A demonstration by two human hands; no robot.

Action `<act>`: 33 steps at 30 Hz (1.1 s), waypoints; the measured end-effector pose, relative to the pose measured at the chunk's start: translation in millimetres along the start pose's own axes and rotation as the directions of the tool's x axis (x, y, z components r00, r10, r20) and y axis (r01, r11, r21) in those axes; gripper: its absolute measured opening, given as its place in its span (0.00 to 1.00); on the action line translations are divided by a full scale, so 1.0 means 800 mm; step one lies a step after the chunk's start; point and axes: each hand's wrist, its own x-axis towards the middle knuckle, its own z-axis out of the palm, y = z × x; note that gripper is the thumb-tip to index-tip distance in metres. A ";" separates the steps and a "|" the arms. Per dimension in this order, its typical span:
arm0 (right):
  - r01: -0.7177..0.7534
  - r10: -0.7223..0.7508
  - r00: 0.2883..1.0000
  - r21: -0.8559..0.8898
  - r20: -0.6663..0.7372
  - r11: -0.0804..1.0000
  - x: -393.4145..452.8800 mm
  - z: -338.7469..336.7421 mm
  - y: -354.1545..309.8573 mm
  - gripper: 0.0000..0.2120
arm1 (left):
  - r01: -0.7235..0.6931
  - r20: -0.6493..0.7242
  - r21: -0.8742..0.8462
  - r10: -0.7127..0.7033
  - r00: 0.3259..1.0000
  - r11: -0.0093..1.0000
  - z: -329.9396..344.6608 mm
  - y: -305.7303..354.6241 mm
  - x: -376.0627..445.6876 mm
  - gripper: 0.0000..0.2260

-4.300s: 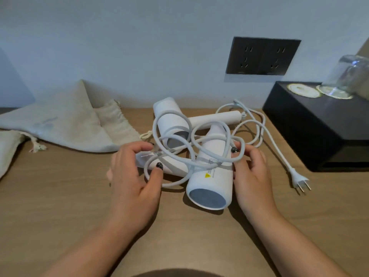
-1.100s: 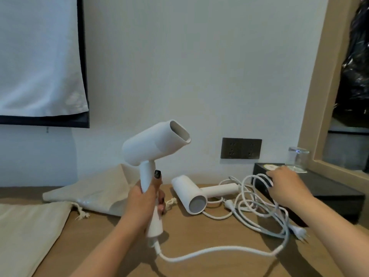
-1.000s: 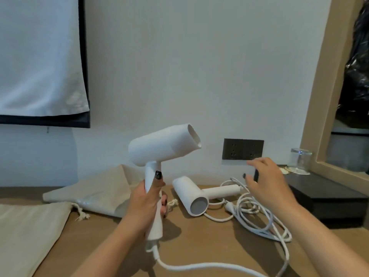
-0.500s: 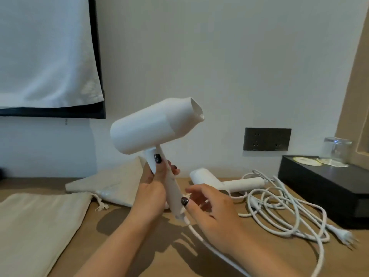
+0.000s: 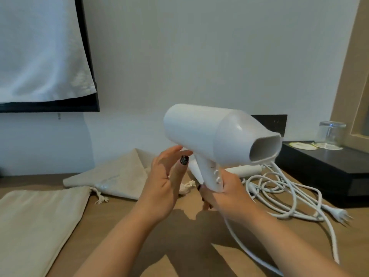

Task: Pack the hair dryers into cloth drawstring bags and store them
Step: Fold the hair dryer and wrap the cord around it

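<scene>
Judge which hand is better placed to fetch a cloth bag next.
Left, most likely. The left hand is open and free, nearer the cloth bags on the left of the desk. The right hand grips the raised hair dryer by its handle.

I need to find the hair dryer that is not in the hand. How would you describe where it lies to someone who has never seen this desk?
Start at the dark wall socket above the wooden desk. Below it, behind the raised hair dryer gripped by the right hand, lies the second hair dryer. Only its white handle shows clearly, flat on the desk beside the tangled white cords.
</scene>
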 end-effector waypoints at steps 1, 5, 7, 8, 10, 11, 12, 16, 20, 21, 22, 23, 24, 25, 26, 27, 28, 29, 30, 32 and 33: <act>-0.010 0.006 0.994 -0.041 -0.105 0.999 0.002 -0.010 0.004 0.06 | 0.083 -0.039 -0.056 -0.085 0.996 0.995 -0.002 0.006 0.002 0.22; 0.115 -0.405 0.865 -0.668 -0.297 0.736 0.014 -0.053 0.028 0.12 | 0.445 0.077 -0.533 -0.482 0.873 0.720 -0.018 0.026 0.011 0.27; 0.100 -0.536 0.809 -0.842 -0.241 0.530 0.015 -0.066 0.032 0.17 | 0.541 0.267 -0.647 -0.505 0.821 0.537 -0.027 0.031 0.009 0.31; 0.089 -0.571 0.792 -0.886 -0.214 0.456 0.014 -0.068 0.032 0.18 | 0.564 0.321 -0.627 -0.481 0.816 0.537 -0.029 0.031 0.006 0.32; 0.076 -0.599 0.783 -0.931 -0.166 0.357 0.014 -0.063 0.033 0.19 | 0.593 0.394 -0.549 -0.443 0.805 0.590 -0.031 0.026 0.001 0.28; 0.071 -0.603 0.782 -0.939 -0.157 0.337 0.015 -0.059 0.034 0.19 | 0.601 0.419 -0.495 -0.434 0.798 0.628 -0.031 0.022 0.000 0.25; 0.058 -0.599 0.783 -0.940 -0.166 0.335 0.016 -0.057 0.034 0.19 | 0.597 0.431 -0.439 -0.426 0.795 0.671 -0.032 0.018 0.000 0.24; -0.070 -0.556 0.773 -0.912 -0.306 0.405 0.017 -0.056 0.032 0.20 | 0.558 0.408 -0.342 -0.416 0.813 0.756 -0.029 0.013 -0.002 0.26; -0.085 -0.535 0.766 -0.881 -0.356 0.466 0.016 -0.058 0.038 0.20 | 0.469 0.286 -0.318 -0.388 0.876 0.824 -0.016 0.016 -0.005 0.24; -0.066 -0.545 0.764 -0.883 -0.345 0.466 0.015 -0.058 0.039 0.20 | 0.455 0.266 -0.297 -0.385 0.884 0.840 -0.014 0.014 -0.006 0.23; -0.043 -0.559 0.762 -0.886 -0.327 0.461 0.014 -0.058 0.040 0.19 | 0.448 0.258 -0.277 -0.383 0.887 0.850 -0.012 0.012 -0.006 0.22; -0.016 -0.572 0.761 -0.890 -0.306 0.456 0.014 -0.058 0.039 0.19 | 0.446 0.251 -0.262 -0.386 0.888 0.856 -0.013 0.008 -0.005 0.22; 0.012 -0.582 0.761 -0.892 -0.285 0.452 0.013 -0.058 0.037 0.18 | 0.447 0.242 -0.260 -0.391 0.888 0.856 -0.014 0.007 -0.005 0.23; 0.040 -0.588 0.764 -0.890 -0.266 0.454 0.013 -0.058 0.036 0.17 | 0.450 0.226 -0.266 -0.399 0.889 0.853 -0.016 0.004 -0.004 0.25; 0.069 -0.586 0.770 -0.881 -0.251 0.468 0.013 -0.057 0.034 0.17 | 0.452 0.207 -0.270 -0.407 0.890 0.850 -0.018 0.003 -0.004 0.27; 0.097 -0.560 0.794 -0.859 -0.238 0.503 0.014 -0.058 0.032 0.17 | 0.450 0.185 -0.267 -0.413 0.892 0.852 -0.021 0.000 -0.003 0.28; 0.111 -0.496 0.840 -0.825 -0.221 0.554 0.013 -0.059 0.029 0.17 | 0.445 0.164 -0.254 -0.415 0.895 0.859 -0.024 -0.002 -0.001 0.28; 0.097 -0.385 0.904 -0.786 -0.187 0.610 0.012 -0.062 0.026 0.16 | 0.437 0.142 -0.234 -0.414 0.899 0.869 -0.028 -0.006 0.001 0.28; 0.062 -0.240 0.962 -0.748 -0.132 0.661 0.012 -0.066 0.024 0.16 | 0.425 0.129 -0.216 -0.406 0.905 0.879 -0.032 -0.008 0.002 0.28; -0.057 0.042 0.998 -0.630 -0.038 0.774 0.009 -0.074 0.022 0.12 | 0.410 0.135 -0.204 -0.389 0.911 0.889 -0.038 -0.012 0.003 0.28; -0.107 0.121 0.993 -0.557 -0.012 0.824 0.007 -0.075 0.022 0.10 | 0.411 0.150 -0.207 -0.386 0.910 0.888 -0.037 -0.012 0.002 0.28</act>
